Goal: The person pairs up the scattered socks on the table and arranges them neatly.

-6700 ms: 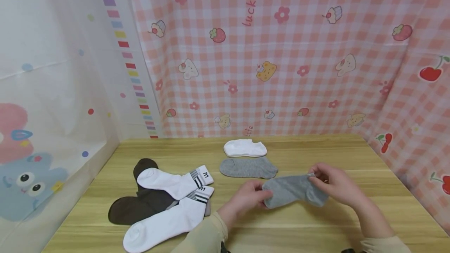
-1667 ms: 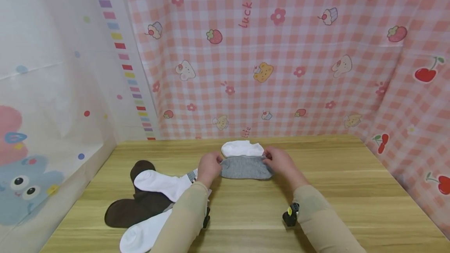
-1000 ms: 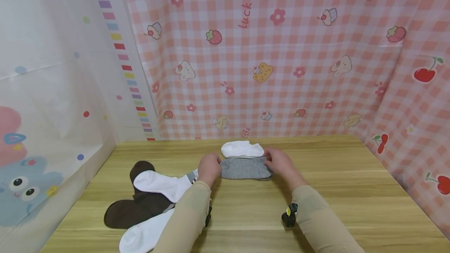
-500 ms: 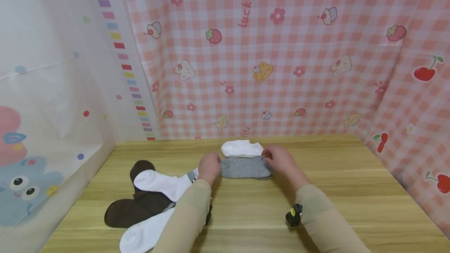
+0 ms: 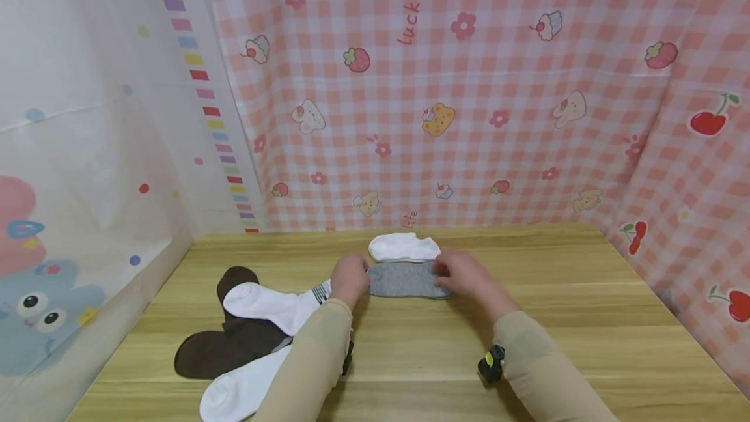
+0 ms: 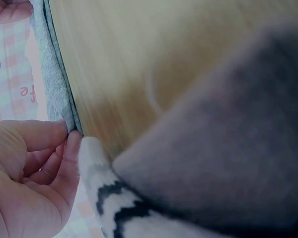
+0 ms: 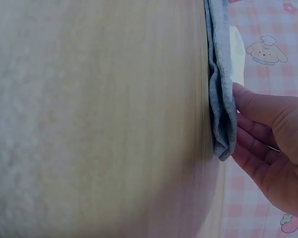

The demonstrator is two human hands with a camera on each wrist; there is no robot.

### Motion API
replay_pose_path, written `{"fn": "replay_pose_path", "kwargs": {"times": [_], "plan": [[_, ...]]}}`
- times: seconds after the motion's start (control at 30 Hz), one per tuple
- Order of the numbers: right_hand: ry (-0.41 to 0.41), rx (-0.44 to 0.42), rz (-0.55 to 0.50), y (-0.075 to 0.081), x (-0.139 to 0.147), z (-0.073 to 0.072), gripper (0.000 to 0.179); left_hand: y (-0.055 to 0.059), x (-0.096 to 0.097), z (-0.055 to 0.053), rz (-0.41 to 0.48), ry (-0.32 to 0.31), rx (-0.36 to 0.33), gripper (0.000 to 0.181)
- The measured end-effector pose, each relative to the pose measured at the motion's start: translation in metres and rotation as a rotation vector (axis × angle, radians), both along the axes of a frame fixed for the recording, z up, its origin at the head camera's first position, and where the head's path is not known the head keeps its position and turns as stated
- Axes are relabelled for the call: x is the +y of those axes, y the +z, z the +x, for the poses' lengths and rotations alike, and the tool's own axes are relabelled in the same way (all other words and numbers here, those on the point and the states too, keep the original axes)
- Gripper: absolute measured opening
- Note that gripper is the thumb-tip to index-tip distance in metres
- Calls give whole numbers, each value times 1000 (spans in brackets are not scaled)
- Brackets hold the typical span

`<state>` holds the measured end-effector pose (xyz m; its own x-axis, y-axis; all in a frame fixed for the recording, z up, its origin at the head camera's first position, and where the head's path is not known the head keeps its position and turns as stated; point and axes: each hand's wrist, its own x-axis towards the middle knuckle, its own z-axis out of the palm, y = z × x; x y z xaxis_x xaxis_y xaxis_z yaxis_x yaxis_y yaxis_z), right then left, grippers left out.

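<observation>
Two grey socks (image 5: 404,280) lie flat, one on top of the other, in the middle of the table in the head view. At their left end my left hand (image 5: 349,279) pinches the edge between thumb and forefinger, seen in the left wrist view on the grey fabric (image 6: 59,91). My right hand (image 5: 465,277) is over the right end. In the right wrist view its thumb and loosely bent fingers touch the upper side of the grey socks (image 7: 222,94). Just behind them lies a white ankle sock (image 5: 403,248).
To the left lie dark brown socks (image 5: 219,353), with a striped-cuff white sock (image 5: 263,305) over them. Another white sock (image 5: 240,386) is partly covered by my left sleeve. The wooden table (image 5: 422,357) ends at a checked pink curtain (image 5: 375,148).
The second grey sock, held in both hands earlier, now lies on the first. Over the last half second my right hand has shifted slightly left over its end. My left hand stays put.
</observation>
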<state>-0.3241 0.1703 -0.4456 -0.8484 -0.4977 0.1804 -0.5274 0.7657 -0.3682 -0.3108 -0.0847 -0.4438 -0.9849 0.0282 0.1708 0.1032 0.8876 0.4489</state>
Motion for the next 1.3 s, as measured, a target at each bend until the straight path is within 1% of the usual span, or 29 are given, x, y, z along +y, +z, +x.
{"fn": "replay_pose_path", "kwargs": {"times": [0.13, 0.23, 0.43, 0.63, 0.8, 0.9, 1.03, 1.1, 1.2, 1.27, 1.3], "plan": [[31, 37, 36, -1, 0, 1, 18, -1, -1, -1, -8, 2, -1, 15], [52, 62, 53, -1, -2, 3, 19, -1, -1, -1, -15, 12, -14, 15], [62, 86, 67, -2, -3, 8, 24, 0, -2, -1, -25, 25, -41, 13], [59, 106, 69, -5, -3, 9, 24, 1, -6, 1, 11, 53, -87, 14], [57, 109, 59, -4, -2, 10, 24, 3, -9, 3, 26, 35, -92, 15], [61, 103, 45, -3, -1, 11, 24, 6, -9, 5, 48, 40, -103, 19], [68, 108, 13, -4, 0, 12, 22, 12, -6, 9, 97, 53, -88, 24], [75, 127, 1, -5, 0, 12, 21, 16, -2, 11, 123, 51, -55, 24], [74, 136, -24, -5, 1, 12, 20, 21, 4, 15, 150, 34, -21, 25], [71, 135, -32, -6, 2, 12, 19, 23, 7, 17, 144, 16, -9, 25], [67, 130, -38, -6, 2, 13, 19, 24, 8, 19, 147, 8, -13, 26]]}}
